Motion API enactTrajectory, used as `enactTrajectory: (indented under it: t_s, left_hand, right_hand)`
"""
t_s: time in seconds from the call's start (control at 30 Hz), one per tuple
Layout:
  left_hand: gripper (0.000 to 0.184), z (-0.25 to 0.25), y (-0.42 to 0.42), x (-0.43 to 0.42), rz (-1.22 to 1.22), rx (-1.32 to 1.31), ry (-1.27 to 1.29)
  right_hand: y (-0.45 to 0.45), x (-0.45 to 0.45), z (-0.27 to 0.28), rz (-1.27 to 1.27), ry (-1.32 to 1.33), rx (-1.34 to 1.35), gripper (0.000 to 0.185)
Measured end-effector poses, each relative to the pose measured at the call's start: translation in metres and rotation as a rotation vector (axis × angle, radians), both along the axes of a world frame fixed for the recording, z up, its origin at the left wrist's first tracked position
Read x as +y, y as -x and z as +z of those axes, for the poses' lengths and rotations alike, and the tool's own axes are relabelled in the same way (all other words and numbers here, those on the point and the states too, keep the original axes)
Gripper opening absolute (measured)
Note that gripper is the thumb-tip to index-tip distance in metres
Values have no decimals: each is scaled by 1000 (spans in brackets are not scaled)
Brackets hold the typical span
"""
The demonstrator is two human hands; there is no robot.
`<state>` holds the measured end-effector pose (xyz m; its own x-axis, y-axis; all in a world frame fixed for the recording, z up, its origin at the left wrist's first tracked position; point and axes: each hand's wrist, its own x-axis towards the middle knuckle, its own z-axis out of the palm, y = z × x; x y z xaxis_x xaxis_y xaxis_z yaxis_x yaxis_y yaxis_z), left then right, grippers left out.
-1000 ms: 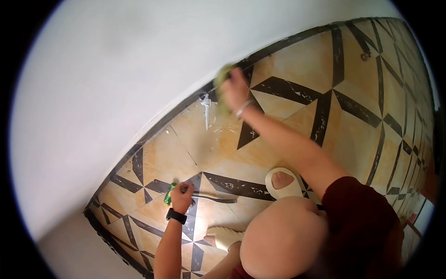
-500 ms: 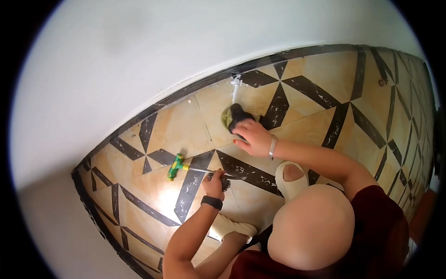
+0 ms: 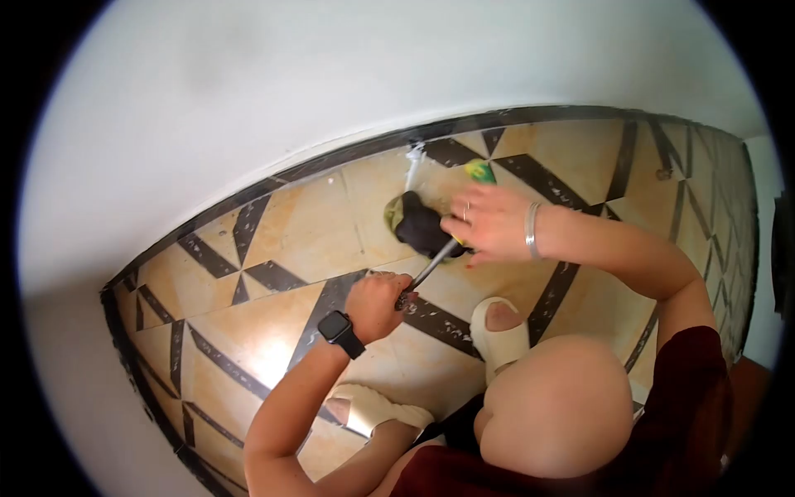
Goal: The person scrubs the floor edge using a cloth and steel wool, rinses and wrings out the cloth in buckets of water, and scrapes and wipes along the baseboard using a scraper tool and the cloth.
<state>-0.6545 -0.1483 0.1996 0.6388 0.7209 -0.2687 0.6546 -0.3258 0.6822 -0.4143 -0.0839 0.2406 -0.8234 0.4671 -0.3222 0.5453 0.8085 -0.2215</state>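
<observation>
My left hand, wearing a black watch, is closed around the lower part of a T-handled tool with a metal shaft. A dark, knobbly piece shows beside its fingers. My right hand, with a silver bangle, is over the tool's green-and-yellow crosspiece. One end of the crosspiece sticks out past the hand. The fingers are smeared by motion but appear wrapped over it. On the tiles under the shaft and just left of my right hand lies a black and olive, soft-looking item; its kind is unclear.
A white streak runs over the tiles from the dark skirting along the white wall. My feet in cream slippers stand close by on the patterned tile floor. A small brownish thing lies at the far right.
The tool has swung round, its green-and-yellow crosspiece going from left to upper right. My right hand has let go of the black and olive item and come over the crosspiece.
</observation>
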Motion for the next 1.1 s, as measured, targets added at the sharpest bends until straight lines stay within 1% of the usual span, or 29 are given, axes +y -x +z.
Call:
enactTrajectory:
  t_s: [0.03, 0.1, 0.17, 0.2, 0.3, 0.33, 0.43, 0.47, 0.5, 0.57, 0.6, 0.67, 0.73, 0.83, 0.9, 0.93, 0.97, 1.03, 1.07, 1.1]
  left_hand:
    - [10, 3, -5, 12, -111, 14, -48]
    - [9, 3, -19, 32, -290, 38, -152]
    - [10, 1, -33, 47, -421, 58, -258]
    - [8, 4, -43, 51, -478, 60, -325]
    - [2, 8, -78, 51, -550, 137, -544]
    - [7, 5, -86, 50, -512, 122, -643]
    - [17, 16, -92, 53, -140, -298, -1116]
    - [22, 16, -86, 50, -70, -322, -1025]
    - [21, 10, -85, 45, -20, -308, -883]
    - [19, -20, -86, 29, 82, -276, -600]
    - [20, -39, -81, 21, -5, -206, -477]
    - [21, -71, -65, 5, -76, -118, -423]
    - [22, -96, -47, -9, -125, -8, -345]
    - [26, -105, -25, -18, -157, 208, -202]
    - [27, -89, -15, -18, -199, 365, -103]
    - [31, -92, -10, -20, -186, 333, -192]
    - [31, -102, -5, -23, -135, 294, -229]
    - [33, -133, -2, -29, -53, 200, -298]
    - [35, -139, -4, -29, -16, 149, -332]
    - [36, -144, -6, -31, -11, 155, -306]
  right_hand:
    - [-8, -5, -7, -39, 162, -124, 40]
    - [-20, -30, -13, -249, 324, -45, 31]
    - [-37, -47, -22, -429, 489, 51, 29]
    - [-43, -54, -26, -520, 569, 101, 29]
    - [-48, -75, -30, -734, 518, 92, 29]
    - [-54, -84, -35, -808, 449, 129, 31]
    - [-102, -94, -59, -966, 89, 253, 37]
    - [-125, -83, -65, -1084, 63, 127, 39]
    - [-150, -64, -68, -1200, 35, -3, 42]
    - [-185, -37, -69, -1232, -21, -37, 44]
    - [-189, -26, -66, -1204, -18, -27, 44]
    - [-188, -10, -59, -1151, -3, -8, 45]
    - [-186, 2, -62, -1137, -44, -36, 45]
    - [-186, 6, -61, -1116, -78, -64, 45]
    - [-186, 8, -59, -1109, -75, -91, 45]
    - [-185, 10, -59, -1112, -66, -109, 44]
    - [-184, 12, -60, -1115, -59, -130, 44]
    - [-158, 21, -70, -1006, -98, -145, 45]
    - [-154, 21, -74, -960, -118, -157, 45]
    - [-159, 16, -75, -985, -98, -105, 45]
